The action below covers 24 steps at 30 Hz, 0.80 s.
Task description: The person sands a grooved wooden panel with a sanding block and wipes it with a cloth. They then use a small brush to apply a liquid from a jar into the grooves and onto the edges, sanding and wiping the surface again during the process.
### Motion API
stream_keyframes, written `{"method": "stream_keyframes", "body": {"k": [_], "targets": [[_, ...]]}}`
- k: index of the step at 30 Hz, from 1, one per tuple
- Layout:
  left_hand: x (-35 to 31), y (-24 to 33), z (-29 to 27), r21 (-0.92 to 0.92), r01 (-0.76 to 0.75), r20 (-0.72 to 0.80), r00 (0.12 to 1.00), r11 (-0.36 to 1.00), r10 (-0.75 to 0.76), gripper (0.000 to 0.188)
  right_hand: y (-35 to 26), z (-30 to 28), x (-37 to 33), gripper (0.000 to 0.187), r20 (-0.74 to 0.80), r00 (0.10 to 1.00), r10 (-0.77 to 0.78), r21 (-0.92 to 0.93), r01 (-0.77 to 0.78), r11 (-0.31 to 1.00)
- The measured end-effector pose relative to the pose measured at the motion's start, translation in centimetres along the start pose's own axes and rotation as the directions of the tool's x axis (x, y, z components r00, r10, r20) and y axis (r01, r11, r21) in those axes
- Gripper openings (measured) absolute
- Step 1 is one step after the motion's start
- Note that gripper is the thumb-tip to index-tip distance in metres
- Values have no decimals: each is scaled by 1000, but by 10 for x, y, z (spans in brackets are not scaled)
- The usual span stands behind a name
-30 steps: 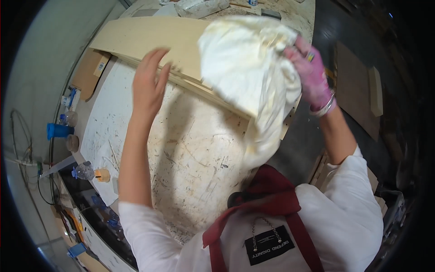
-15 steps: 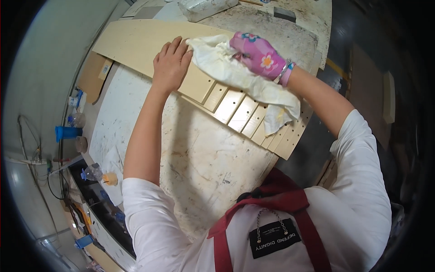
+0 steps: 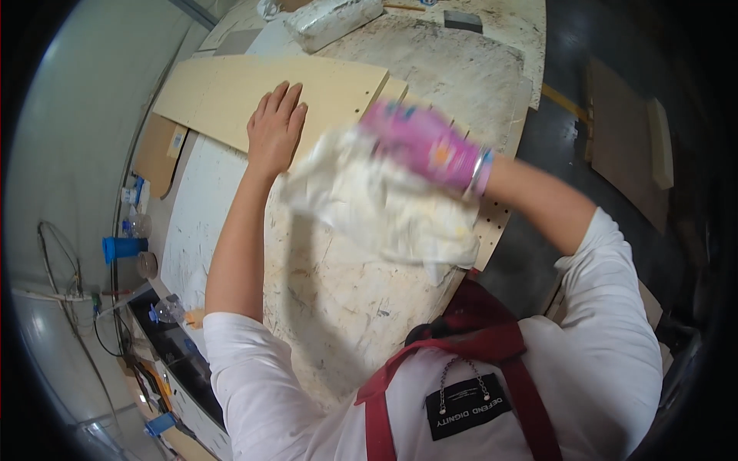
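A long cream-coloured panel (image 3: 207, 88) lies across the worktable, with small dark holes and stepped strips toward its right end. My bare left hand (image 3: 274, 127) rests flat on the panel's near side, fingers stretched out. My right hand (image 3: 423, 146), in a pink flowered glove and blurred by motion, is closed on a whitish rag (image 3: 377, 203). The bunched rag spreads over the panel's near edge and hides most of the strips; whether all of it touches the panel I cannot tell.
The stained worktable (image 3: 338, 307) stretches beneath the panel. A plastic-wrapped package (image 3: 334, 23) and a dark grey block (image 3: 463, 21) sit at the far side. To the left are a blue container (image 3: 123, 248) and a clear bottle (image 3: 167, 310).
My right hand and the rag have come nearer to me, baring the panel's far edge and covering the strips. My left hand stays flat on the panel, slightly shifted in view.
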<state>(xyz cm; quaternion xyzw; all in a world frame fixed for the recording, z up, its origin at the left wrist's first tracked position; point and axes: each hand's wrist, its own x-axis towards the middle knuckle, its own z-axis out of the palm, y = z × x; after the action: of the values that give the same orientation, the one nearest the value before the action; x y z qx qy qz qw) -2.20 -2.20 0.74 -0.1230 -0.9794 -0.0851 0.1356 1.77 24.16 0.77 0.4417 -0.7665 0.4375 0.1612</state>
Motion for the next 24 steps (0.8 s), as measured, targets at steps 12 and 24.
{"method": "stream_keyframes", "body": {"k": [12, 24], "targets": [[5, -2, 2, 2, -39, 5, 999, 999, 39, 46, -41, 45, -1, 26, 258, 966, 14, -132, 21, 991], [2, -1, 0, -2, 26, 35, 999, 1000, -26, 45, -31, 11, 7, 40, 26, 980, 197, -212, -188, 959]]}}
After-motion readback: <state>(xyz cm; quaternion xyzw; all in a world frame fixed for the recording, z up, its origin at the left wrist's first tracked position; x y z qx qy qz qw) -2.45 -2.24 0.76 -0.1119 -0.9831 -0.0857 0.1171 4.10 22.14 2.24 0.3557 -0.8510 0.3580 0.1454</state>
